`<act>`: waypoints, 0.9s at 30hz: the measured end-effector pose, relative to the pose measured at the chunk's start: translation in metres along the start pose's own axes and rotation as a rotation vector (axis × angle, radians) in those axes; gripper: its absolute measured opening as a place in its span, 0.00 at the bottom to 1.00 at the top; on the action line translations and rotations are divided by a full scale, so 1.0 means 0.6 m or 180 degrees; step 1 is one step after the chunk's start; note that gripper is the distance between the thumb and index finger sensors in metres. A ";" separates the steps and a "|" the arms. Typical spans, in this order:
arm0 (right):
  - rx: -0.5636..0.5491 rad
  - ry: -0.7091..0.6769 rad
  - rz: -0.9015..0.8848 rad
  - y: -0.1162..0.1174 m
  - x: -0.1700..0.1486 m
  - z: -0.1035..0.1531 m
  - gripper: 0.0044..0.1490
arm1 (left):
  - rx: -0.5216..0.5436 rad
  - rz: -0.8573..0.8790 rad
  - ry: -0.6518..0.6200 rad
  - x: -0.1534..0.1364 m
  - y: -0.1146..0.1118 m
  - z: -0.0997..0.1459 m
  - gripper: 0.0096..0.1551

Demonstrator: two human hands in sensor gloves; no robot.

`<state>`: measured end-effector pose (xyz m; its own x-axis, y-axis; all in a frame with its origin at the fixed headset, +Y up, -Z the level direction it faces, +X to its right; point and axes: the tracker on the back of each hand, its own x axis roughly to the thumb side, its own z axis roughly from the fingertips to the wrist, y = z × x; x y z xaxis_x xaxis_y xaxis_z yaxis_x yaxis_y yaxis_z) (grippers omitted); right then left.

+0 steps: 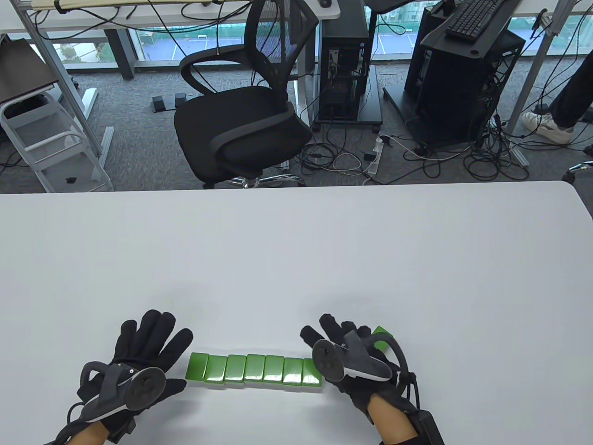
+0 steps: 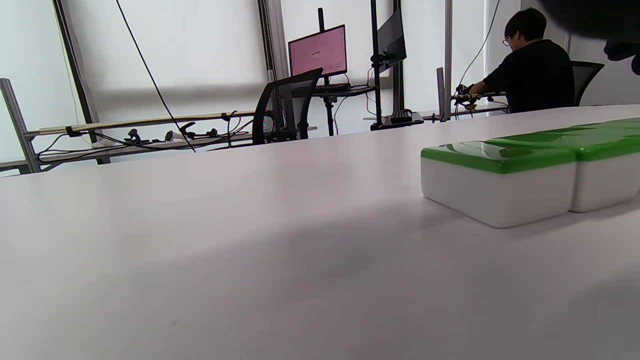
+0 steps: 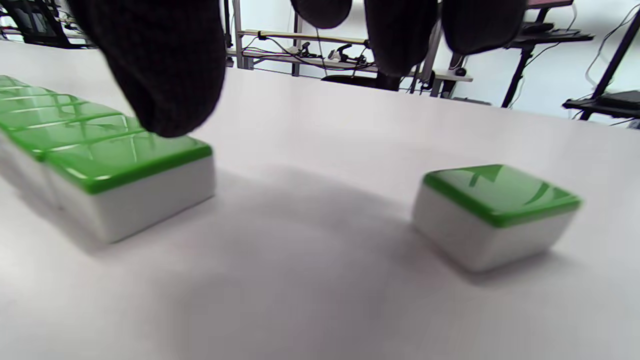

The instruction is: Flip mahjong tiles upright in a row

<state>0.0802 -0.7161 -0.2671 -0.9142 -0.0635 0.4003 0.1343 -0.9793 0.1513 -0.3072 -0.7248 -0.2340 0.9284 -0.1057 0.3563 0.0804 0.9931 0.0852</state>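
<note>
Both grips, left hand [image 1: 139,366] and right hand [image 1: 352,361], spread open, flank the flat tile row [image 1: 254,369] on the table [image 1: 296,259].

Open table [image 1: 296,259] beyond the tile row [image 1: 254,369] — stray tile [image 3: 492,212] at right.

Black office chair [image 1: 241,125] beyond white table [image 1: 296,241].

Your left hand [image 1: 139,359] and right hand [image 1: 354,364] wear black knit sensor gloves, each with a grey disc-faced tracker strapped on back; black cables trail over your bare wrists.
</note>
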 end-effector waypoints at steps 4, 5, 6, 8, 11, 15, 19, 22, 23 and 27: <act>0.0021 0.0332 0.0195 0.009 -0.053 0.001 0.59 | 0.0015 0.0014 0.0009 -0.003 0.000 0.000 0.56; 0.0068 0.0387 0.0200 0.016 -0.068 -0.001 0.58 | 0.0011 0.0020 0.0012 -0.003 -0.001 0.000 0.56; 0.0109 0.0426 0.0193 0.022 -0.076 -0.002 0.58 | 0.0005 0.0024 0.0015 -0.004 -0.001 0.000 0.56; 0.0232 0.0535 0.0183 0.034 -0.092 -0.006 0.58 | -0.0010 0.0028 0.0019 -0.005 -0.002 0.000 0.56; 0.0462 0.0619 0.0124 0.051 -0.105 -0.014 0.58 | -0.0021 0.0023 0.0019 -0.005 -0.003 0.000 0.56; 0.0673 0.0730 -0.0077 0.070 -0.108 -0.022 0.57 | -0.0030 0.0018 0.0014 -0.005 -0.003 -0.001 0.56; 0.0727 0.0838 -0.0003 0.082 -0.105 -0.029 0.51 | -0.0049 0.0019 0.0013 -0.005 -0.003 -0.001 0.56; 0.0661 0.0949 -0.0158 0.087 -0.102 -0.031 0.47 | -0.0060 0.0009 0.0004 -0.004 -0.004 -0.001 0.56; 0.0575 0.0962 -0.0150 0.088 -0.102 -0.032 0.46 | -0.0063 0.0007 0.0002 -0.004 -0.004 -0.001 0.56; 0.0391 0.0868 -0.0035 0.088 -0.095 -0.030 0.45 | -0.0062 -0.0008 -0.0009 -0.002 -0.003 -0.001 0.56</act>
<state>0.1324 -0.7678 -0.2981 -0.9826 -0.1186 0.1431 0.1540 -0.9507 0.2692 -0.3086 -0.7267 -0.2350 0.9272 -0.1082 0.3586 0.0898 0.9937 0.0678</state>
